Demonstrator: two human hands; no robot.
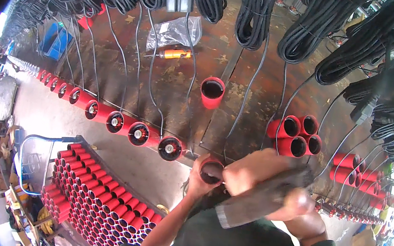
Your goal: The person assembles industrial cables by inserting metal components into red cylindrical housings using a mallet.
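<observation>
My left hand point(198, 179) is wrapped round a red tube point(212, 171) with a dark inside, at the table's near edge, its open end facing up. Right beside the tube is my right hand point(251, 169), its fingers smeared by motion. A dark, blurred bar point(267, 199) with a pale end crosses in front of my right hand and forearm; its kind, and whether I grip it, I cannot tell. Farther back, one red cup-like tube point(210, 99) stands alone on the worn brown table point(172, 83). To its right lies a cluster of several red tubes point(289, 132).
A row of red tubes with fitted round ends point(138, 133) lines the near left edge, thin cables running to them. Bundled black cables point(255, 14) hang across the back. An orange tool point(175, 54) lies beside a clear plastic bag point(175, 32). Stacked red tubes point(104, 196) fill a lower-left rack.
</observation>
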